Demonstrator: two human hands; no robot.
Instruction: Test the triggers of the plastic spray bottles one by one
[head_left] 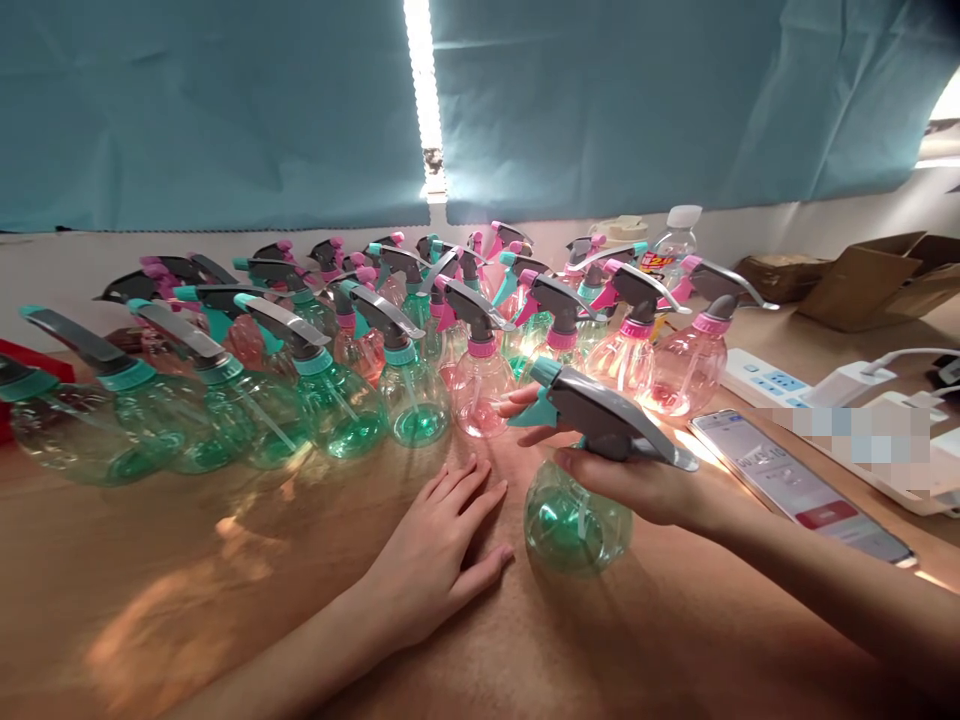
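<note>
My left hand lies on the wooden table with its fingers stretched out, holding nothing. To its right is a green spray bottle with a grey and teal trigger head. My right hand is round the neck of this bottle, the thumb in front and the fingers reaching past behind it. The bottle leans slightly, and I cannot tell whether its base touches the table. Behind both hands stand rows of several similar bottles, among them a green spray bottle and a pink spray bottle.
On the right, a phone lies beside a white power strip with chargers plugged in. A cardboard box and a clear bottle with a white cap stand farther back. Blue cloth hangs behind, with a bright light strip.
</note>
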